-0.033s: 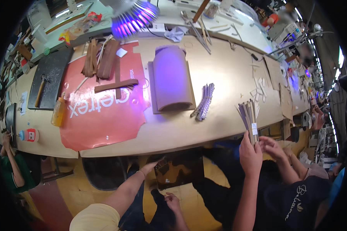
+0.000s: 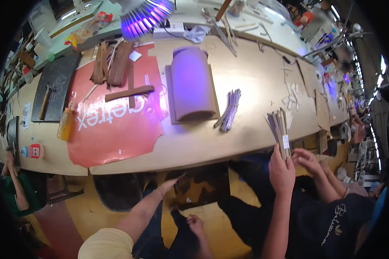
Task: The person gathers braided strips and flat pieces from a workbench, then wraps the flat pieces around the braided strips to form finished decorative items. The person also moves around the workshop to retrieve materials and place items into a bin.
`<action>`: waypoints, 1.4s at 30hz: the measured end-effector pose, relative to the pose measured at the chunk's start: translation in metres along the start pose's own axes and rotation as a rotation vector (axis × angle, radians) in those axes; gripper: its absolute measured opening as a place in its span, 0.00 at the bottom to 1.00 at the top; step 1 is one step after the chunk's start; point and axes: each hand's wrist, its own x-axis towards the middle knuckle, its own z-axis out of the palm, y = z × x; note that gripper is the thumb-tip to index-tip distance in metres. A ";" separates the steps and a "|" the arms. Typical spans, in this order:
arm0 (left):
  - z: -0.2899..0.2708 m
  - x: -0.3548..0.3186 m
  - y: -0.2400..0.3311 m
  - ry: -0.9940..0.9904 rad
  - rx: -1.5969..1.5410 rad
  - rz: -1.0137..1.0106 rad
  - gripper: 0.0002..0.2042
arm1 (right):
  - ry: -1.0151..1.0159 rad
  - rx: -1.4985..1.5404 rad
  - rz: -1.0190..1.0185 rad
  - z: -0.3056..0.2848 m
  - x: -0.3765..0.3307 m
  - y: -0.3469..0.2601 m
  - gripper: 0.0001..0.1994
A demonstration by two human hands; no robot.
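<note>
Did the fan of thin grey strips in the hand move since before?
No. The fan of thin grey strips sits at the same spot by the wooden workbench's front edge.

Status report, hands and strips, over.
Left hand gripping bundle of strips upright at workbench edge. Right hand open beside it. Co-worker's hand lower left, apart.

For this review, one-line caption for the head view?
Left hand holds a fan of strips at the workbench edge; right hand is beside it.
</note>
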 end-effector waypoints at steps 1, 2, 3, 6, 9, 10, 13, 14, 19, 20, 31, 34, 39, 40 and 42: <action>-0.002 -0.001 -0.001 0.048 0.065 -0.030 0.31 | 0.012 0.023 0.093 -0.005 -0.005 0.007 0.18; -0.004 -0.004 -0.002 0.096 0.089 -0.068 0.32 | 0.009 0.004 0.111 -0.012 -0.008 0.011 0.18; -0.007 -0.003 -0.001 0.139 0.134 -0.107 0.33 | 0.032 -0.011 0.046 -0.020 -0.007 0.013 0.17; -0.026 -0.008 0.000 0.153 0.035 -0.097 0.36 | 0.074 -0.080 0.056 -0.044 -0.008 0.008 0.17; -0.046 -0.025 -0.001 0.229 0.033 -0.100 0.37 | 0.034 -0.105 0.068 -0.063 -0.003 -0.019 0.18; -0.052 -0.031 0.000 0.246 0.055 -0.103 0.38 | 0.035 -0.117 0.049 -0.069 0.000 -0.033 0.18; -0.055 -0.049 0.009 0.387 0.254 0.090 0.42 | 0.036 -0.075 -0.155 -0.090 0.012 -0.095 0.16; -0.053 -0.053 0.019 0.437 0.446 0.055 0.42 | 0.123 0.016 -0.335 -0.098 0.018 -0.124 0.14; -0.013 -0.129 0.081 0.551 1.048 -0.082 0.23 | 0.636 -0.086 -0.831 -0.196 0.077 -0.291 0.08; -0.004 -0.155 0.098 0.454 0.939 0.208 0.20 | 0.755 -0.005 -0.881 -0.213 0.095 -0.319 0.08; 0.046 -0.180 0.247 0.419 1.120 1.049 0.18 | 0.930 -0.462 -0.929 -0.229 0.184 -0.352 0.11; 0.056 -0.147 0.262 0.375 1.211 1.025 0.22 | 0.910 -0.383 -0.964 -0.235 0.187 -0.354 0.13; 0.068 -0.133 0.266 0.417 1.443 0.962 0.21 | 0.839 -0.280 -0.925 -0.240 0.186 -0.355 0.13; 0.069 -0.134 0.266 0.423 1.443 0.955 0.21 | 0.832 -0.272 -0.923 -0.241 0.185 -0.355 0.14; 0.071 -0.135 0.266 0.437 1.439 0.951 0.21 | 0.838 -0.249 -0.937 -0.241 0.184 -0.354 0.13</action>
